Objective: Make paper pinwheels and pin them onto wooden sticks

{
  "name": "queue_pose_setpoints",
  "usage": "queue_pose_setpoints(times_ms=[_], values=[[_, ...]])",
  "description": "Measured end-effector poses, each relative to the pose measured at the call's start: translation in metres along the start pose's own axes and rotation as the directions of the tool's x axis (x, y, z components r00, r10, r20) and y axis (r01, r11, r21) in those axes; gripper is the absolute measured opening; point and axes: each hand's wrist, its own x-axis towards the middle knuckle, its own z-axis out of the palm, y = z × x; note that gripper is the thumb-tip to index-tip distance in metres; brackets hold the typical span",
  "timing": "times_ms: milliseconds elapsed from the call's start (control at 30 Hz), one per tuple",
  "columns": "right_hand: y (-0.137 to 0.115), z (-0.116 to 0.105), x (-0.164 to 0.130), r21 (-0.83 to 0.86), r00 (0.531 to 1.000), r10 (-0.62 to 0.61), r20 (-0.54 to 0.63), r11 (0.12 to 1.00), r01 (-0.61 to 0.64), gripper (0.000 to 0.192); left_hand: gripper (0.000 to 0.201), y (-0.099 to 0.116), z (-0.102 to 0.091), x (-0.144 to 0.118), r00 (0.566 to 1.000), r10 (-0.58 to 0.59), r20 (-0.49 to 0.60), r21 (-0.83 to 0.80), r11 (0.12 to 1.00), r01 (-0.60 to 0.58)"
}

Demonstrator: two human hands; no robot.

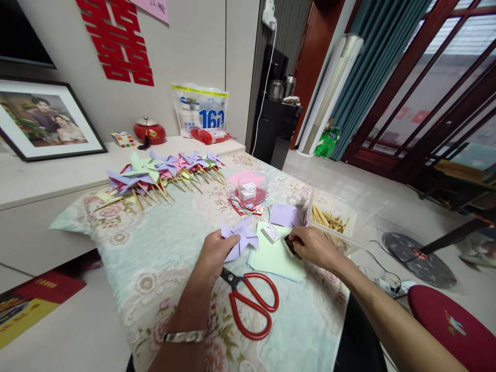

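My left hand [215, 254] pinches a purple paper pinwheel [241, 240], its blades folded inward to the middle. Red-handled scissors [253, 305] lie on the tablecloth just below that hand, their blades partly under it. My right hand [313, 245] has its fingertips together at a small box with dark contents [290, 246]; what they pinch is hidden. Under the box is a stack of pale green paper squares [277, 261], with a small white box [270, 233] also on it. Purple paper sheets [284, 215] lie just behind.
Finished pinwheels [166, 173] on sticks lie in a row at the back left. A clear bin of wooden sticks [333, 214] stands at the right table edge. A clear round tub [252, 187] sits on patterned paper. Beyond are a framed photo [50, 121] and a red jar [155, 133].
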Motion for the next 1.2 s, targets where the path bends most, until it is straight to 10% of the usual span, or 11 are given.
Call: queue_pose_setpoints(times_ms=[167,467,733,1200], values=[[-0.002,-0.001,-0.002,0.382,0.999,0.037,0.04,0.923,-0.05,0.018,0.028,-0.002,0.0,0.0,1.0,0.009,0.002,-0.014,1.0,-0.009],[-0.046,0.018,0.03,0.876,0.97,0.018,0.241,0.426,-0.226,0.018,0.013,0.015,0.0,-0.005,0.999,-0.026,-0.029,-0.455,0.89,0.01],[-0.094,0.05,0.09,0.881,0.99,-0.04,0.133,0.462,-0.1,0.013,0.01,0.019,-0.002,-0.006,0.995,0.043,-0.085,-0.623,0.777,-0.087],[-0.089,0.088,0.08,0.833,0.993,0.003,-0.119,0.545,0.099,0.026,0.018,0.01,0.006,-0.001,0.988,0.15,-0.042,-0.519,0.841,-0.15]])
